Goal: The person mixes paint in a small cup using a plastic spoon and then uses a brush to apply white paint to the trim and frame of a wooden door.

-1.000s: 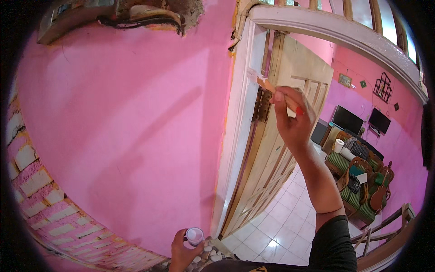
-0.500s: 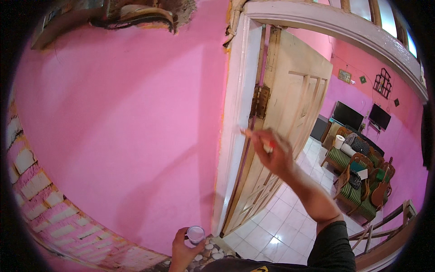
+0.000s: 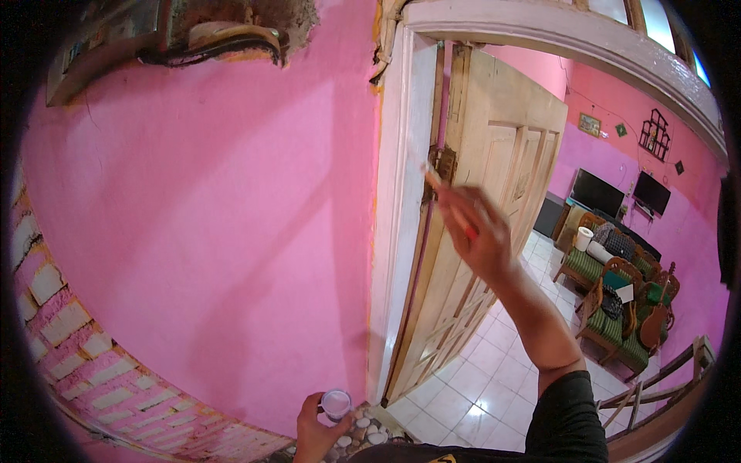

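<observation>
My right hand [image 3: 478, 228] is closed round a small wooden paintbrush [image 3: 434, 177], blurred, its tip against or very near the inner face of the white door frame [image 3: 397, 92] by the upper hinge [image 3: 442, 160]. My left hand [image 3: 312, 428] holds a small cup of pale lilac-white paint [image 3: 336, 403] low in front of the pink wall [image 3: 231, 231]. Beside the frame, the pale wooden door [image 3: 502, 100] stands open into the room.
Inside are a tiled floor [image 3: 463, 386], striped-cushion chairs [image 3: 624, 337], a guitar [image 3: 651, 332] and two screens [image 3: 596, 191]. A wooden railing or frame [image 3: 687, 386] stands lower right, exposed brickwork [image 3: 62, 309] runs at left, and pebbled paving [image 3: 374, 432] lies below.
My right hand and brush moved down the door frame, then partly back up. My left hand with the cup shifted slightly rightward in view.
</observation>
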Available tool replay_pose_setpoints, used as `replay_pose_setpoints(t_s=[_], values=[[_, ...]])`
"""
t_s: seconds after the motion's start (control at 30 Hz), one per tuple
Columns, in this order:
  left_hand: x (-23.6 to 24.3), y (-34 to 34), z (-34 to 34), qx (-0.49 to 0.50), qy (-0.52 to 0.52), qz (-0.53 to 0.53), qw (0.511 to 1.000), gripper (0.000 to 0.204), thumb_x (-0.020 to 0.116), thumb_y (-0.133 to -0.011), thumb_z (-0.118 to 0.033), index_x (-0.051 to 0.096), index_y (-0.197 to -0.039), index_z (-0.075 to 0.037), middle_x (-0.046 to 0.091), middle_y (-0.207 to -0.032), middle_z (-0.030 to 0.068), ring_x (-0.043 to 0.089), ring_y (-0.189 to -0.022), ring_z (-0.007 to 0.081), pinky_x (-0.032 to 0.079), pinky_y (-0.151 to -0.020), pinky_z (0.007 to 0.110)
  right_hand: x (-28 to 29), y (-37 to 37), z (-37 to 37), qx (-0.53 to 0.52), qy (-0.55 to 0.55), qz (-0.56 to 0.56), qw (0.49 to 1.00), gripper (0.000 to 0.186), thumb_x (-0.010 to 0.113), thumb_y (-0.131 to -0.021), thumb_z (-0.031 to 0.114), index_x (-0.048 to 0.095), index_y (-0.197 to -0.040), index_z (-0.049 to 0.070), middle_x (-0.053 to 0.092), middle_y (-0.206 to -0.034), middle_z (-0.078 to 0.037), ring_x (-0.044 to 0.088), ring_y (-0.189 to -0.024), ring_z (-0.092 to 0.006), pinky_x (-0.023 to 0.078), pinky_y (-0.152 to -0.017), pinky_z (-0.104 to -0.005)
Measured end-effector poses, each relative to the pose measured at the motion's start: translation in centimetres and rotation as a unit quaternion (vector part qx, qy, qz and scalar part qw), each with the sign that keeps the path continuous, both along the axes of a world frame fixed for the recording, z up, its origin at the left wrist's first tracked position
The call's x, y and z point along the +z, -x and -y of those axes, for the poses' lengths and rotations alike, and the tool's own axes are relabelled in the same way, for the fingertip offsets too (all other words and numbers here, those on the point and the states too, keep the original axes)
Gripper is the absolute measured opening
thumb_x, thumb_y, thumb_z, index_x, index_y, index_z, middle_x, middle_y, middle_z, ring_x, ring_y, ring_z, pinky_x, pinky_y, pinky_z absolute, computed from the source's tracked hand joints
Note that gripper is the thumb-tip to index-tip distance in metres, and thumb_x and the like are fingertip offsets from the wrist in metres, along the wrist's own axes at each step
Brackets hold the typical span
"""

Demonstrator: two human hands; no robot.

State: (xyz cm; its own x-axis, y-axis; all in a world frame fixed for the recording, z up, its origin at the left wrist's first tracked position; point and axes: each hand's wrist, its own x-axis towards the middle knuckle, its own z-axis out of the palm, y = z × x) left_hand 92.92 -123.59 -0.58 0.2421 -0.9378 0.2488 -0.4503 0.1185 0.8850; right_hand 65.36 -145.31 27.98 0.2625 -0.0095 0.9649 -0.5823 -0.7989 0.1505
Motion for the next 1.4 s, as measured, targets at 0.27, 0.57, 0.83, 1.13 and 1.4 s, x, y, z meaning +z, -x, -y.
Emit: replay_pose_setpoints(t_s=[0.27,0.57,0.83,1.13,1.4], values=[[1.0,0.4,0.0,-0.015,0.028,-0.022,0.999,0.056,0.088,-0.078,-0.016,0.062,-0.125,0.001,0.071,-0.107,0.0154,0.071,-0.095,0.0230,0.058,-0.082,0.036,-0.6,2.4,-1.7,-0.021,-0.009,-0.057,0.998,0.030,0.075,-0.089,-0.004,0.069,-0.118,0.002,0.073,-0.102,-0.015,0.073,-0.090,-0.0278,0.059,-0.075,-0.0350],[1.2,1.5,0.7,0.001,0.043,0.001,0.999,0.057,0.089,-0.077,-0.019,0.063,-0.124,0.001,0.071,-0.106,0.0148,0.071,-0.095,0.0240,0.058,-0.083,0.036,-2.4,1.2,-1.1,-0.047,-0.022,-0.083,0.995,0.038,0.079,-0.087,0.004,0.067,-0.124,0.006,0.069,-0.104,-0.012,0.071,-0.090,-0.0282,0.059,-0.074,-0.0372],[0.0,1.0,1.4,-0.005,0.015,-0.013,1.000,0.056,0.091,-0.072,-0.017,0.061,-0.118,0.000,0.070,-0.107,0.0134,0.071,-0.098,0.0224,0.057,-0.087,0.037,-5.6,3.2,-2.4,0.015,-0.124,-0.113,0.986,0.022,0.078,-0.087,-0.001,0.068,-0.107,0.003,0.072,-0.095,-0.013,0.071,-0.083,-0.0302,0.057,-0.068,-0.0383],[1.0,2.0,2.7,0.000,0.012,0.030,0.999,0.058,0.090,-0.073,-0.015,0.060,-0.121,0.000,0.068,-0.109,0.0140,0.070,-0.101,0.0220,0.057,-0.090,0.038,-1.1,2.3,0.3,0.104,-0.089,0.082,0.987,0.024,0.073,-0.093,0.001,0.069,-0.117,0.003,0.073,-0.105,-0.015,0.074,-0.089,-0.0273,0.058,-0.075,-0.0336],[2.0,2.9,3.3,-0.001,0.046,-0.003,0.999,0.062,0.089,-0.072,-0.014,0.058,-0.124,-0.002,0.068,-0.110,0.0173,0.070,-0.103,0.0299,0.055,-0.090,0.039,-7.4,2.4,-5.3,0.103,-0.206,-0.042,0.972,0.018,0.072,-0.094,0.001,0.069,-0.112,0.001,0.072,-0.092,-0.014,0.073,-0.078,-0.0244,0.057,-0.066,-0.0333]])
